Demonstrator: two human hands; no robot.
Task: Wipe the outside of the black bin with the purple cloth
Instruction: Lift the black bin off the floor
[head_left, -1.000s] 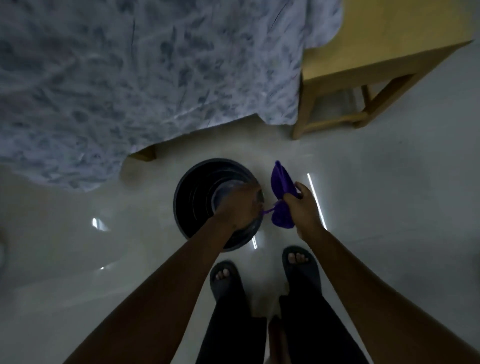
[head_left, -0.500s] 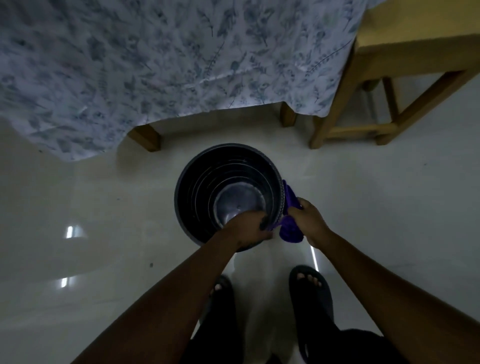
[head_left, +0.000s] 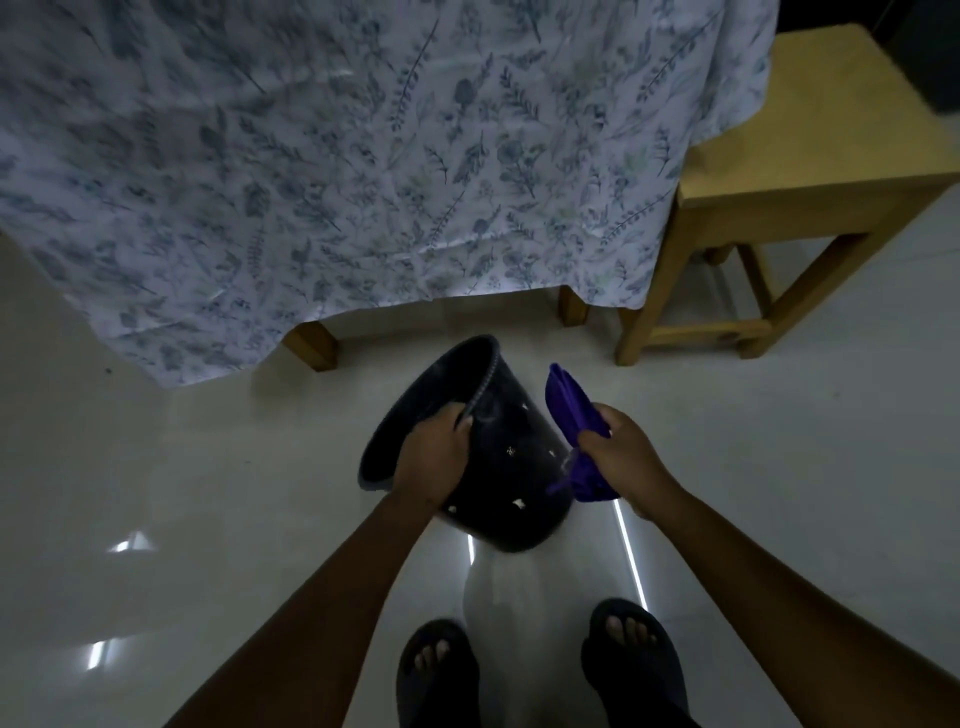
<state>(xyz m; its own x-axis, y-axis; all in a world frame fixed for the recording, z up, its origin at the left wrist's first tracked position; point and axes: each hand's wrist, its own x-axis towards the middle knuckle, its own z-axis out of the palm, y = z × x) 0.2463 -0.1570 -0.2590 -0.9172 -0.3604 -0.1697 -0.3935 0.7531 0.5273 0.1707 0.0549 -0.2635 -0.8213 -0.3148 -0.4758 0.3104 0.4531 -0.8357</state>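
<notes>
The black bin (head_left: 511, 462) is judged light, rigid and smooth; hold it at the rim. The left hand (head_left: 434, 460) grips the near rim and holds the bin tilted. The right hand (head_left: 621, 454) clutches the soft, bunched purple cloth (head_left: 569, 408) against the bin's right outer wall.

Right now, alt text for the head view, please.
The left hand grips the rim of the black bin, tilted with its mouth facing away, while the right hand holds the purple cloth beside its outer wall. A floral sheet and a wooden stool lie beyond.
</notes>
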